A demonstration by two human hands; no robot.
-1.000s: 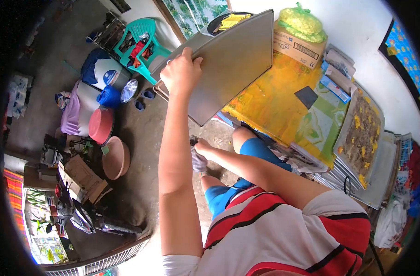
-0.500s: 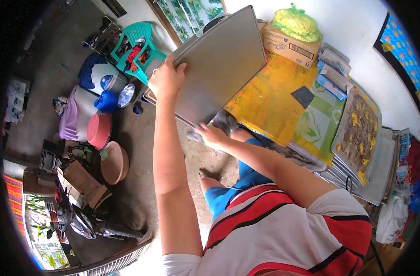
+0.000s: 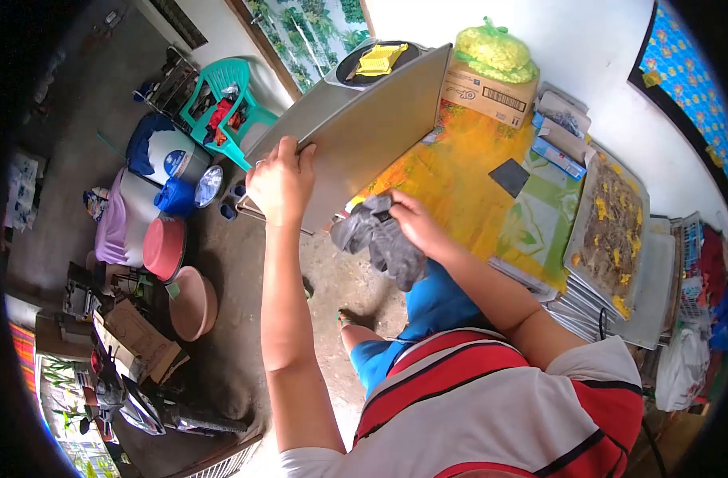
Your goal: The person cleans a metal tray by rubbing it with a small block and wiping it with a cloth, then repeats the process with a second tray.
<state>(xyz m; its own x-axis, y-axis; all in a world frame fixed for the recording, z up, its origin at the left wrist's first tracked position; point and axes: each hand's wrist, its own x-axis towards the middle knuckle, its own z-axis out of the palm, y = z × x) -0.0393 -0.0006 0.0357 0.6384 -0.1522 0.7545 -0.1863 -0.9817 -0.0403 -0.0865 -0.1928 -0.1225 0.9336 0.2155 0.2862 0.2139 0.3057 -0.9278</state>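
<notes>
My left hand grips the near left edge of a large grey metal tray, its fingers over the rim. The tray stands tilted, with its broad face toward the table. In my right hand is a crumpled dark grey cloth, pinched at its upper end and hanging just below the tray's lower edge. Behind the tray shows a round dark surface with a yellow slotted piece on it.
A table with a yellow-orange cover stands to the right, bearing a cardboard box with a bag of yellow pieces. Stacked trays lie at its near end. A green chair, basins and a motorcycle are at left.
The tray has tilted more edge-on and dropped slightly, revealing the yellow piece behind it. My right hand has come away from the tray's lower edge, lifting the cloth into fuller view.
</notes>
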